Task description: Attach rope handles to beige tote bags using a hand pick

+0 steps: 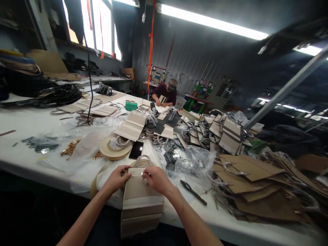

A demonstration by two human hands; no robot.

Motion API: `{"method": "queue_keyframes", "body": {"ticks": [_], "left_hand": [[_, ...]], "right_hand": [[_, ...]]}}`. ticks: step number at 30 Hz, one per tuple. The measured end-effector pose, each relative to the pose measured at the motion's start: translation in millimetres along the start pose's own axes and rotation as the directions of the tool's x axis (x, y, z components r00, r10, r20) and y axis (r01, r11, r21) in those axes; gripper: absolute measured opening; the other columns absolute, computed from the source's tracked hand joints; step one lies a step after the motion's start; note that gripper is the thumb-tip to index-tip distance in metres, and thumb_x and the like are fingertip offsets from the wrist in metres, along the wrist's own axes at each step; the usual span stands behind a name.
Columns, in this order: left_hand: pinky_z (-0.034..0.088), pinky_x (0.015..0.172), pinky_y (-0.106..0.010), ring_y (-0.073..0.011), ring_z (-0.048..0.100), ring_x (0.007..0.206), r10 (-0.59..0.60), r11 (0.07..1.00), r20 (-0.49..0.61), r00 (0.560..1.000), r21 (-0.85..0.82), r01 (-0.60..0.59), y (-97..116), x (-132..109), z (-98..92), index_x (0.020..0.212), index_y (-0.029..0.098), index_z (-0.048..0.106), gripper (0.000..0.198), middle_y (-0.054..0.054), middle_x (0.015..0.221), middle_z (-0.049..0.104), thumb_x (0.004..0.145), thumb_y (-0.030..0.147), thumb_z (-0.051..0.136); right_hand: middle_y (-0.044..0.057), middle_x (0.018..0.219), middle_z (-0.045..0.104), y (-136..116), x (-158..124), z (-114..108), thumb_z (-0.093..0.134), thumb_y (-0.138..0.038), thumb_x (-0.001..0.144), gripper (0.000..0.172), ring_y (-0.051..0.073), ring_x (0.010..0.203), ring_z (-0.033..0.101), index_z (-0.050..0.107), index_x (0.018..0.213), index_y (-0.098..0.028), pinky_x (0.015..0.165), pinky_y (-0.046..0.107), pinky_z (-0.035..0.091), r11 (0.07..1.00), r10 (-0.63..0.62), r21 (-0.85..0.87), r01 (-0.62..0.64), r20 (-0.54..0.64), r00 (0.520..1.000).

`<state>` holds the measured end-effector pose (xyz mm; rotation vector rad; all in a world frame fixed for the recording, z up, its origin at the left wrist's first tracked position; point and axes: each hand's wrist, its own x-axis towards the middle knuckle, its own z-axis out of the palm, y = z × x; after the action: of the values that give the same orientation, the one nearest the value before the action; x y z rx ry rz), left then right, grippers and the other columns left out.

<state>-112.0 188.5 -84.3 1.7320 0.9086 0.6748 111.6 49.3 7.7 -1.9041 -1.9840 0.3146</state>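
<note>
A beige and white fabric bag panel [140,196] lies over the near edge of the white table [28,123], its lower end hanging off. A rope handle [142,159] loops at its far end. My left hand [118,178] pinches the panel's top left corner, fingers curled. My right hand [155,178] presses on the top edge beside it, fingers bent onto a small pale strip. Both hands are closed on the panel's upper edge.
Black pliers [193,193] lie right of my right hand. A tape roll [112,150] and a black phone [136,149] sit just beyond. Clear plastic bags [187,159], stacks of bag panels [132,128] and brown cardboard pieces [252,181] crowd the table. A seated person [166,94] works at the far end.
</note>
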Motion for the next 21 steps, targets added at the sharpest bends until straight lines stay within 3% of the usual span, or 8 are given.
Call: {"method": "queue_keyframes", "body": {"ticks": [5,10,13,17,21], "left_hand": [[0.058,0.105,-0.048,-0.0355,0.074,0.112,0.004,1.0,-0.057,0.998,0.008,-0.003,-2,-5,0.2,0.127,0.013,0.084,0.064,-0.017,0.125,0.081,0.079,0.053,0.073],[0.059,0.104,-0.045,-0.0331,0.074,0.114,-0.006,0.999,-0.037,0.999,-0.036,0.005,-9,-9,1.0,0.133,0.013,0.082,0.058,-0.017,0.13,0.079,0.082,0.039,0.074],[0.058,0.105,-0.045,-0.0324,0.073,0.115,-0.012,1.0,-0.077,0.997,-0.007,0.012,-8,-8,8.1,0.13,0.014,0.082,0.052,-0.015,0.127,0.079,0.081,0.029,0.075],[0.057,0.107,-0.045,-0.0309,0.073,0.113,-0.008,0.997,-0.154,0.988,0.071,0.019,0,-7,13.6,0.12,0.014,0.083,0.042,-0.014,0.121,0.081,0.08,0.019,0.072],[0.06,0.107,-0.046,-0.0318,0.075,0.111,-0.024,0.991,-0.166,0.986,0.126,0.046,13,-16,3.2,0.115,0.015,0.083,0.038,-0.013,0.116,0.083,0.079,0.02,0.071]], "right_hand": [[0.005,0.11,0.085,-13,0,3,0.073,-0.029,0.11,0.015,0.023,0.104,0.078,0.085,0.102,-0.024,0.089,0.029,0.051,0.996,0.028,-0.087,-0.018,0.114,0.993],[0.005,0.122,0.082,-23,-9,17,0.064,-0.024,0.112,0.02,0.023,0.105,0.078,0.084,0.111,-0.026,0.087,0.03,0.053,0.991,0.04,-0.128,-0.025,0.116,0.992],[0.007,0.116,0.083,-17,-11,21,0.06,-0.022,0.11,0.024,0.025,0.105,0.079,0.083,0.113,-0.026,0.091,0.033,0.055,0.999,0.044,0.002,-0.044,0.036,0.998],[0.005,0.103,0.084,-13,6,26,0.057,-0.019,0.108,0.035,0.025,0.096,0.078,0.077,0.135,-0.026,0.089,0.035,0.056,0.969,0.047,0.248,-0.013,-0.132,0.99],[0.01,0.107,0.083,-36,25,25,0.055,-0.006,0.101,0.032,0.026,0.097,0.077,0.083,0.11,-0.021,0.089,0.036,0.058,0.989,-0.047,0.135,0.062,-0.111,0.993]]}}
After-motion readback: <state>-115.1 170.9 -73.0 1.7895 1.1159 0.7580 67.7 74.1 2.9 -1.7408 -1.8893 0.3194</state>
